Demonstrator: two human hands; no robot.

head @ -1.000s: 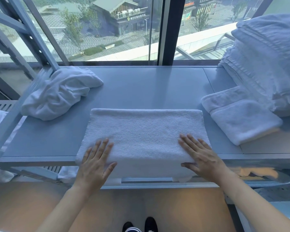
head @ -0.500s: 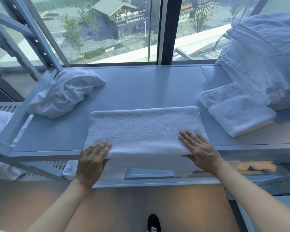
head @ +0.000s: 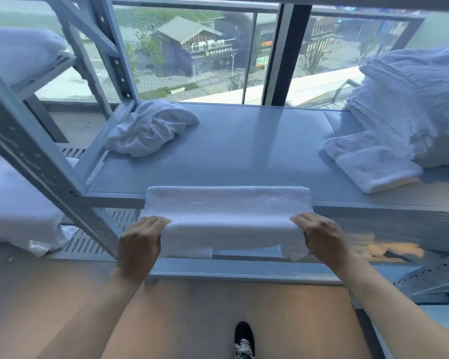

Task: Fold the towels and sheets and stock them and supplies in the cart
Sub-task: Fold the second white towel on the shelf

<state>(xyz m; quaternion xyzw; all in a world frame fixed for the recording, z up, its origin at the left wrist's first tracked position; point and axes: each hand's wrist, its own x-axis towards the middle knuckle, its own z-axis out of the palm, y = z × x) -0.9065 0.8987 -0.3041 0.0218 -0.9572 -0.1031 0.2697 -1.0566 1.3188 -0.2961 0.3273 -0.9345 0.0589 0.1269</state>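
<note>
A folded white towel (head: 227,211) hangs over the front edge of the grey shelf (head: 244,151), with most of it off the surface. My left hand (head: 140,239) grips its near left end with curled fingers. My right hand (head: 322,235) grips the near right end the same way. A crumpled white towel (head: 151,130) lies at the shelf's back left. One folded towel (head: 371,161) rests at the right, against a tall stack of folded linen (head: 412,104).
A slanted metal upright (head: 31,149) of the rack crosses the left side. White linen (head: 13,203) lies on a lower perforated shelf at the left, more on an upper left shelf (head: 18,53). Window glass stands behind the shelf. My shoe (head: 244,338) shows on the floor below.
Both hands went from lying flat on the towel to curling round its near ends. The towel has slid toward me, off the shelf's front edge. The view has pulled back.
</note>
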